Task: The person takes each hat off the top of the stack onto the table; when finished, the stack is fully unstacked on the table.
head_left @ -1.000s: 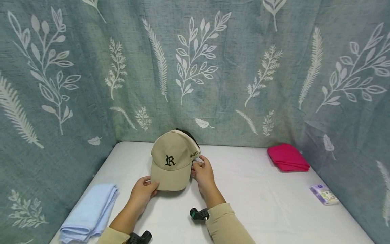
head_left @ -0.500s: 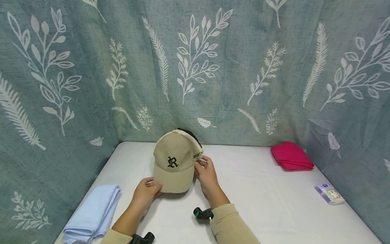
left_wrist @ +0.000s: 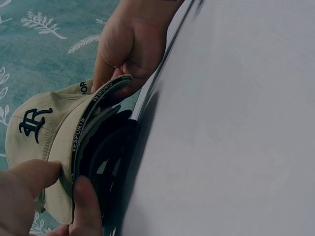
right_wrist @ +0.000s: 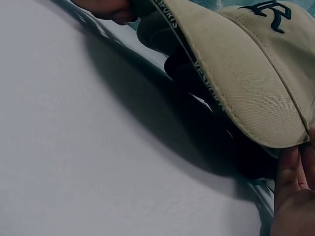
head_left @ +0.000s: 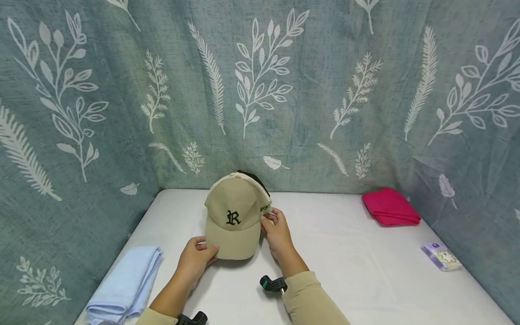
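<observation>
A beige cap (head_left: 232,203) with a dark letter on its front stands at the back of the white table, brim toward me. My left hand (head_left: 194,259) pinches the brim's left edge, thumb on top. With its fingers at the cap's right side, where brim meets crown, my right hand (head_left: 278,234) grips it. Several dark brims show beneath the beige brim (left_wrist: 61,162) in the left wrist view, so caps appear stacked. In the right wrist view the fingertips of my right hand (right_wrist: 295,191) lie under the brim's corner.
A folded light blue cloth (head_left: 126,282) lies at the front left. Toward the back right is a folded red cloth (head_left: 390,206), with a small purple and white packet (head_left: 441,256) nearer the right edge. Patterned green curtains (head_left: 300,113) surround the table (head_left: 357,271).
The cap's brim has come slightly lower and to the right in the head view, with both hands still on it. The whole view has also shifted a little.
</observation>
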The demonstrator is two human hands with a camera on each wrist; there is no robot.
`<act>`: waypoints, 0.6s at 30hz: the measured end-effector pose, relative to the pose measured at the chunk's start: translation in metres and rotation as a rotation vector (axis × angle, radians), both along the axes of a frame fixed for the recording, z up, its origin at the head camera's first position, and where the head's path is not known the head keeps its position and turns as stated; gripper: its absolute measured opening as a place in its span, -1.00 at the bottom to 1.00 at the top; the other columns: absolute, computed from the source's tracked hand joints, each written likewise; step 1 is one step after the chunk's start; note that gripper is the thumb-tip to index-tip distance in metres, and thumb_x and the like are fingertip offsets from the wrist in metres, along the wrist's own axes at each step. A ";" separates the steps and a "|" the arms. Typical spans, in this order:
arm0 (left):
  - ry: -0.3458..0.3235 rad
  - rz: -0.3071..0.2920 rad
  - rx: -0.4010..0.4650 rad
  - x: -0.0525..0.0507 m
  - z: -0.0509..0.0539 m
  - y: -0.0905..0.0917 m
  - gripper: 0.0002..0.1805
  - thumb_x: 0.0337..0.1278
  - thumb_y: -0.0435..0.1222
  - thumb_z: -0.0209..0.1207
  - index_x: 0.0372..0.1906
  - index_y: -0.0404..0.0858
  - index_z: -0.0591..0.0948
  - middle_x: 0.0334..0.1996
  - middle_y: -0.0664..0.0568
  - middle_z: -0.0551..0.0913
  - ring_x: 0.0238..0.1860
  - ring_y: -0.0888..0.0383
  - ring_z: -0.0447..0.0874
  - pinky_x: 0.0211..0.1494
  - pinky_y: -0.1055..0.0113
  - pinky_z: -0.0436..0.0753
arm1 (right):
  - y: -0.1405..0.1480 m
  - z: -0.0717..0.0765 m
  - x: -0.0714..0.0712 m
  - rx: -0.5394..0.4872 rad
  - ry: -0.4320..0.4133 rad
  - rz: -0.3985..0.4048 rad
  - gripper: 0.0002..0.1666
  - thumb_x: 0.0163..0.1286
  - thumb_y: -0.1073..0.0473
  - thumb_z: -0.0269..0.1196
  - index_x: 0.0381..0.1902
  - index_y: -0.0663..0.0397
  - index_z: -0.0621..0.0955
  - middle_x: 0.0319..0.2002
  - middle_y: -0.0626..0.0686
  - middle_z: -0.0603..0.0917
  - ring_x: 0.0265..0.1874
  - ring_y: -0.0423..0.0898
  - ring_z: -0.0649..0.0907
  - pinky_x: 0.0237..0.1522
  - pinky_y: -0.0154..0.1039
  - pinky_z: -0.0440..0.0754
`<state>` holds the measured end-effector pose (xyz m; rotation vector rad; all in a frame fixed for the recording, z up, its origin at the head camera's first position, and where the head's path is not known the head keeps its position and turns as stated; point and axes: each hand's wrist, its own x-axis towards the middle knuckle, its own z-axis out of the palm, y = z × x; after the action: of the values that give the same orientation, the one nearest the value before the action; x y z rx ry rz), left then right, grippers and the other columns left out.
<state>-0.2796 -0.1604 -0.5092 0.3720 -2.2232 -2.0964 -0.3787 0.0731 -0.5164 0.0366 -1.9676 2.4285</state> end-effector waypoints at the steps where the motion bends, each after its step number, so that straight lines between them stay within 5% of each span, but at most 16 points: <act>1: 0.001 -0.001 0.000 0.000 0.001 0.000 -0.31 0.30 -0.37 0.36 0.40 -0.50 0.32 -0.01 -0.26 0.48 -0.19 0.08 0.67 -0.10 0.32 0.80 | 0.000 0.000 0.000 -0.002 -0.001 -0.001 -0.46 0.59 0.24 0.21 0.44 0.05 0.36 0.21 0.17 0.56 -0.11 -0.15 0.61 -0.10 -0.34 0.65; 18: 0.021 -0.015 -0.063 0.005 0.009 0.004 -0.25 0.24 -0.36 0.41 0.43 -0.46 0.31 0.00 -0.22 0.39 -0.13 0.04 0.57 -0.11 0.35 0.80 | 0.003 0.004 0.001 -0.056 0.024 -0.046 -0.51 0.56 0.30 0.22 0.36 0.08 0.38 0.02 0.07 0.63 -0.20 -0.18 0.62 -0.18 -0.37 0.64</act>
<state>-0.2748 -0.1569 -0.5001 0.3278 -2.2810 -2.0219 -0.3775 0.0766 -0.5128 0.0195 -1.8683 2.4413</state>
